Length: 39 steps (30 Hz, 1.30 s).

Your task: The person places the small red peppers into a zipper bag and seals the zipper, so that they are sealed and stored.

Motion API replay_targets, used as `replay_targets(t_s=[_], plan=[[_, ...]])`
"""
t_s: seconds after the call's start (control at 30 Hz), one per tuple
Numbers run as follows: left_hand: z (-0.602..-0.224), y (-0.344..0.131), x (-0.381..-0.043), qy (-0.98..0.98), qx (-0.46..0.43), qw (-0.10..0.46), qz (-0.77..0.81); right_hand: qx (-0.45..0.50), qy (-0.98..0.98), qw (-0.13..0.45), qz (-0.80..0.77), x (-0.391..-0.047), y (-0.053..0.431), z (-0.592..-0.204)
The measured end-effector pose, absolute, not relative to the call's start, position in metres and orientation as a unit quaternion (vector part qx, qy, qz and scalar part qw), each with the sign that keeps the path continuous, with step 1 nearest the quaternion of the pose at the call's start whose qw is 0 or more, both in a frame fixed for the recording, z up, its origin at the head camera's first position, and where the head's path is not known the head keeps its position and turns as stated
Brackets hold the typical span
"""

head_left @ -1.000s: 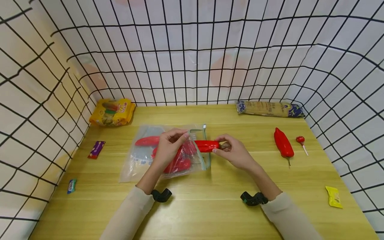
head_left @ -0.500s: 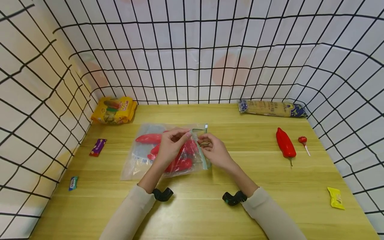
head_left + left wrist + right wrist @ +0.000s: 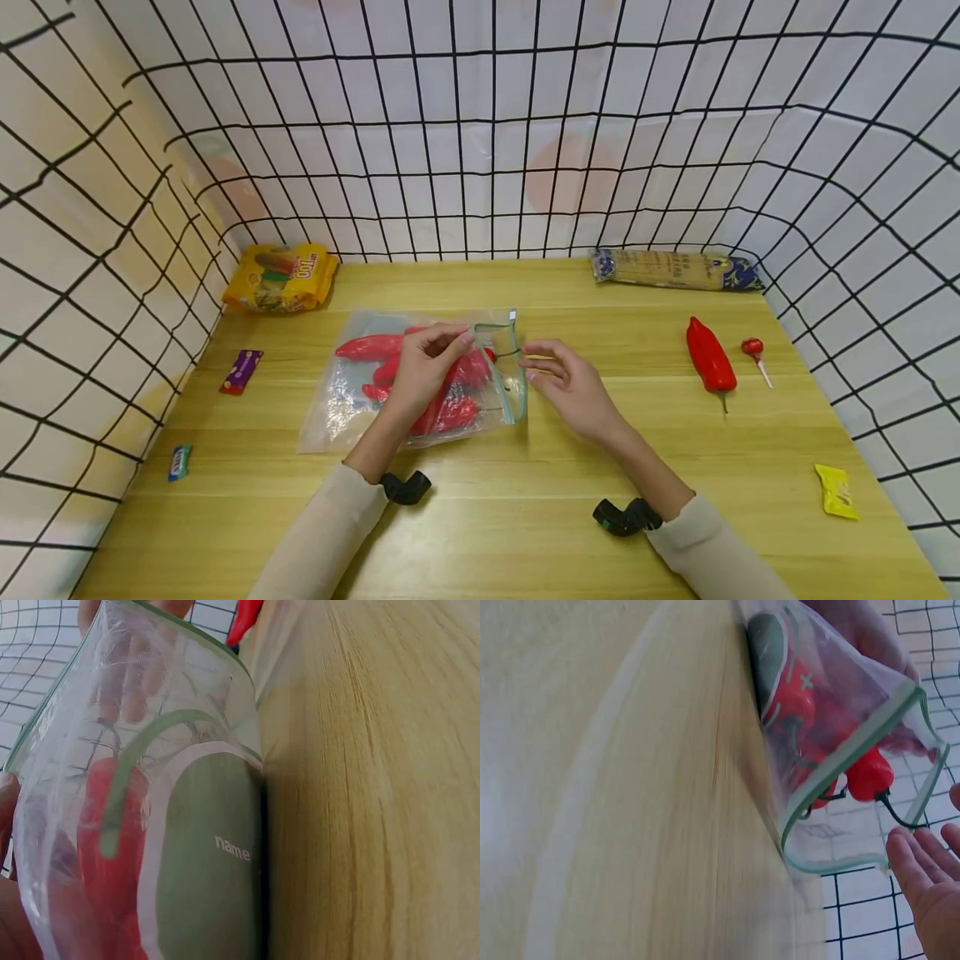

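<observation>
A clear zip bag (image 3: 322, 425) with a green-edged mouth lies on the table, several red chili peppers (image 3: 367, 347) inside it. My left hand (image 3: 422, 371) pinches the upper edge of its mouth and holds it apart. Just outside the mouth is my right hand (image 3: 576, 390), its fingers loosely extended with nothing gripped. In the right wrist view, one chili pepper (image 3: 870, 776) lies near the mouth, its dark stem reaching out toward my right fingertips (image 3: 900, 844). The left wrist view has the bag's green label (image 3: 206, 847) reading "name".
Another red chili pepper (image 3: 710, 357) and a lollipop (image 3: 753, 352) lie at right, with a yellow packet (image 3: 836, 492) nearer. A long noodle-like pack (image 3: 675, 270) and a yellow bag (image 3: 281, 279) sit at the back. Small wrapped sweets (image 3: 242, 372) lie left. Black wire mesh (image 3: 480, 175) surrounds the table.
A chili pepper that my right hand gripped by its stem end has gone into the bag. My right hand followed to the mouth, let go and drew back right. The left hand stays.
</observation>
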<state>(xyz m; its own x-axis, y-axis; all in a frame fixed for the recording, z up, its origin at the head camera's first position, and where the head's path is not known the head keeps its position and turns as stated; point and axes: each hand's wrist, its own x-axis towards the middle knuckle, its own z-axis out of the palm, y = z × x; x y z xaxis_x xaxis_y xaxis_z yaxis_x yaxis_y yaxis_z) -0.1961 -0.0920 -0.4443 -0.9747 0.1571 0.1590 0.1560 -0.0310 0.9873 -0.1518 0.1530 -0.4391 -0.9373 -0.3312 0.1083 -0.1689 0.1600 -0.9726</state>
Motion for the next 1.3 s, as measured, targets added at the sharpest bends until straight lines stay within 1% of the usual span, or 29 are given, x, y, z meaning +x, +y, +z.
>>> replay_targets(t_s=[0.27, 0.5, 0.63, 0.73, 0.83, 0.97, 1.1, 1.2, 1.3], plan=[[-0.442, -0.092, -0.195, 0.705, 0.110, -0.003, 0.700, -0.194, 0.777, 0.064, -0.595, -0.149, 0.142, -0.437], [-0.436, -0.094, -0.196, 0.708, 0.112, -0.012, 0.697, -0.207, 0.779, 0.096, -0.584, -0.156, 0.121, -0.442], [-0.435, -0.096, -0.195, 0.711, 0.107, -0.006, 0.695, -0.199, 0.781, 0.098, -0.584, -0.157, 0.127, -0.442], [-0.431, -0.096, -0.194, 0.707, 0.108, 0.000, 0.699, -0.179, 0.790, 0.077, -0.581, -0.156, 0.149, -0.440], [-0.422, -0.095, -0.189, 0.702, 0.111, 0.000, 0.704, -0.151, 0.810, 0.053, -0.565, -0.154, 0.183, -0.436], [-0.413, -0.095, -0.183, 0.702, 0.117, -0.004, 0.703, -0.115, 0.850, 0.011, -0.513, -0.151, 0.233, -0.432], [-0.412, -0.095, -0.182, 0.703, 0.116, -0.002, 0.701, -0.077, 0.893, -0.028, -0.443, -0.147, 0.278, -0.429], [-0.414, -0.096, -0.185, 0.702, 0.114, 0.003, 0.703, -0.043, 0.920, -0.041, -0.387, -0.144, 0.306, -0.427], [-0.422, -0.096, -0.189, 0.699, 0.115, 0.005, 0.706, -0.010, 0.938, -0.037, -0.344, -0.144, 0.331, -0.427]])
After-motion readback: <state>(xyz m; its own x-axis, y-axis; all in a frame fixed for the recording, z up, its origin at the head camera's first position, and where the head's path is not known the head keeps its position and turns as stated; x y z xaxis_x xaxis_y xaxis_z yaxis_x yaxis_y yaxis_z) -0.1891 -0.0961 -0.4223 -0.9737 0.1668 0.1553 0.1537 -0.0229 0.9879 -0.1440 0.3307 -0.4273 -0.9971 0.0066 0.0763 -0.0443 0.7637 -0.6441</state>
